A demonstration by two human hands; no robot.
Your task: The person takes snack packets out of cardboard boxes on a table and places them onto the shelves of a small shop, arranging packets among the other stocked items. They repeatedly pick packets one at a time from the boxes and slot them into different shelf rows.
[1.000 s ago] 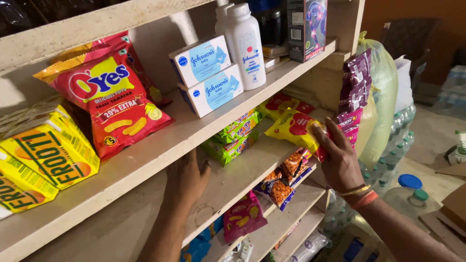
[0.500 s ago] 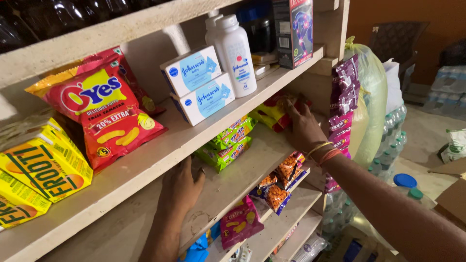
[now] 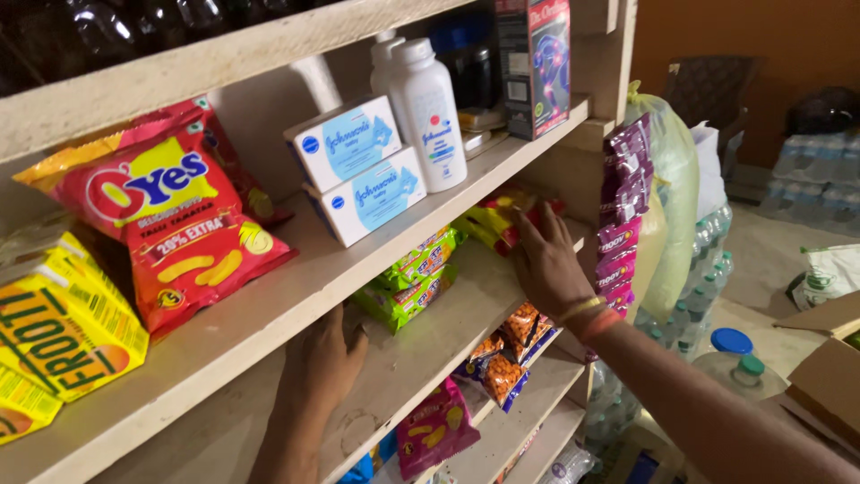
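Right hand [image 3: 548, 260], fingers spread, presses on crinkly yellow-and-red snack packets [image 3: 502, 224] on the wooden shelf [image 3: 448, 305] (below the white powder bottle [image 3: 430, 116]); light, slippery, best pinched by edges. Left hand [image 3: 322, 363] rests flat, empty.

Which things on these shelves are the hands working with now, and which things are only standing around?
In hand:
- right hand on the yellow and red packets
- left hand flat on the wooden shelf

Standing around:
- green packets
- white bottle
- white boxes
- red snack bag
- orange packets
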